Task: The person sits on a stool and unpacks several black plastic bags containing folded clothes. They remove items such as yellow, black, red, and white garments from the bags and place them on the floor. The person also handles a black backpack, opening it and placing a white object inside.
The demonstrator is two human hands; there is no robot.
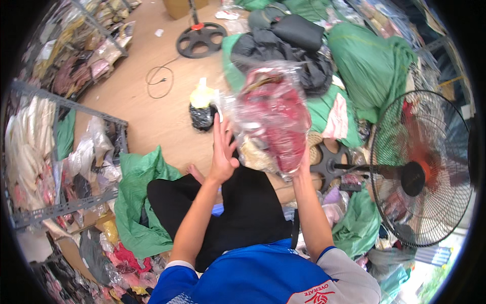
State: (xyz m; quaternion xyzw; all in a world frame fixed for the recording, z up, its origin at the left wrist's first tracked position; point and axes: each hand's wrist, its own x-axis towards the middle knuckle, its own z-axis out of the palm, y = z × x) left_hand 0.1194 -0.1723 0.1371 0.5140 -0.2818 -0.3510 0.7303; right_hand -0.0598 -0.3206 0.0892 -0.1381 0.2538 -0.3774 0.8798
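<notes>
My right hand (302,164) grips the lower right edge of a clear plastic bag (271,117), which hangs in front of me above my legs. Folded dark-red fabric (279,108) fills most of the bag, with a cream-coloured part (255,152) at its lower left. Motion blurs the bag, so its finer detail is lost. To the left of the bag, my left hand (224,152) is raised with its fingers apart and nothing in it. Beyond its fingertips, a black plastic-wrapped bundle (202,117) with a yellow top (202,95) sits on the floor.
A standing fan (414,178) stands close on my right. Green sacks (370,62) and a black bundle (300,32) are heaped ahead. Metal shelves (68,203) with bagged garments line the left, beside another green sack (142,224). A cable (159,81) lies coiled near a round black base (201,40).
</notes>
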